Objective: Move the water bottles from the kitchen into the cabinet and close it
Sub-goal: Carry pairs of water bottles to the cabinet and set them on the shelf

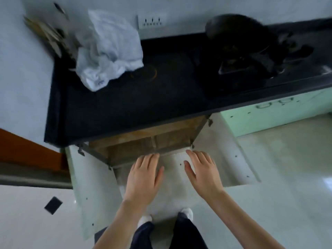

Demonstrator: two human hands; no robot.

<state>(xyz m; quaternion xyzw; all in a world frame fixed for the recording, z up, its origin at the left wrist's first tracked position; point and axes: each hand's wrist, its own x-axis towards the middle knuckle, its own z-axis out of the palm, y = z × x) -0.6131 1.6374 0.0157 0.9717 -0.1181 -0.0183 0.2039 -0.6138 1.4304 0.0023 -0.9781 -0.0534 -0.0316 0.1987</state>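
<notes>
The cabinet (143, 139) under the black countertop (125, 108) stands open, both pale doors swung out: the left door (89, 186) and the right door (224, 155). Its brown wooden inside shows, and I see no bottles in it. My left hand (143, 178) and my right hand (203, 173) hover side by side in front of the cabinet's lower edge, palms down, fingers spread, holding nothing. No water bottles are visible anywhere in this view.
A crumpled white plastic bag (109, 51) lies on the counter's left. A black pan (239, 33) sits on the stove at the right. Utensils (48, 31) lean in the far left corner. A green cabinet (278, 114) adjoins at the right. My feet (167, 216) stand below.
</notes>
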